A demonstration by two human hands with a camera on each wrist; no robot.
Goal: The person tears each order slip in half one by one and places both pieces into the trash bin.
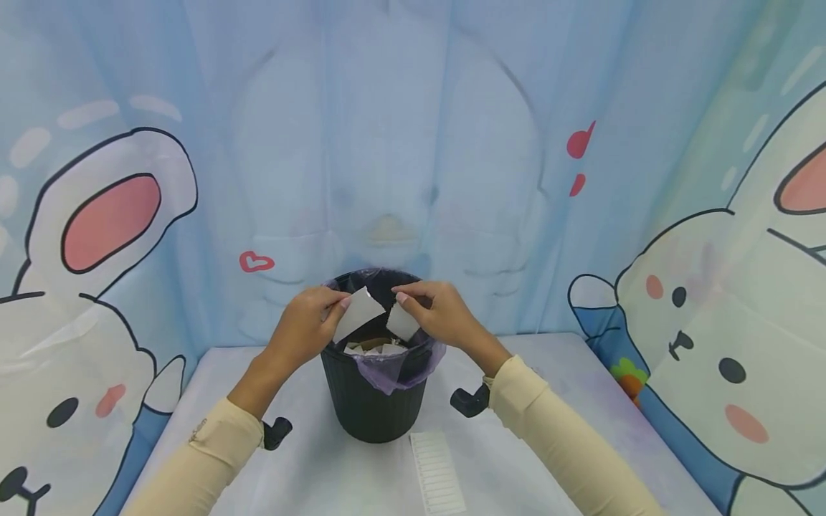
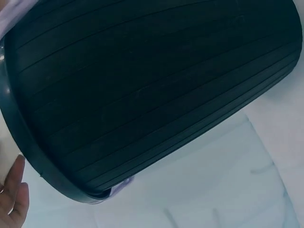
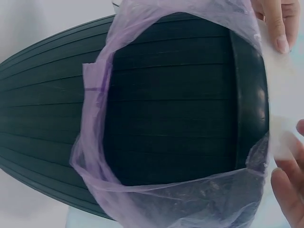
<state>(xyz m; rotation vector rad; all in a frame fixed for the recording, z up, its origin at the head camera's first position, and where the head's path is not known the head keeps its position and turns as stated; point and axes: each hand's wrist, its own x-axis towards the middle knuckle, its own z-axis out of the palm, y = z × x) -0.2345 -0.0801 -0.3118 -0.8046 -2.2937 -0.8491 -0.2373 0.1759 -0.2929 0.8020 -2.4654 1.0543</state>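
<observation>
Over the mouth of a black bin [image 1: 374,408], my left hand [image 1: 308,320] pinches a white piece of paper [image 1: 358,313] between thumb and fingers. My right hand [image 1: 444,312] pinches a smaller white piece [image 1: 401,324] by its top edge. The two pieces are apart, with a narrow gap between them. A thin purple bag [image 1: 387,378] lines the bin and folds down over its front rim. White and brownish scraps [image 1: 376,347] lie inside. In the right wrist view, the liner [image 3: 95,114] hangs loosely around the bin's ribbed side.
A white strip printed with rows of lines [image 1: 439,473] lies on the pale table [image 1: 284,473], just in front of the bin. Behind the table hangs a blue curtain [image 1: 387,143] with cartoon rabbits. Black wrist-worn devices [image 1: 471,401] stick out below the sleeves.
</observation>
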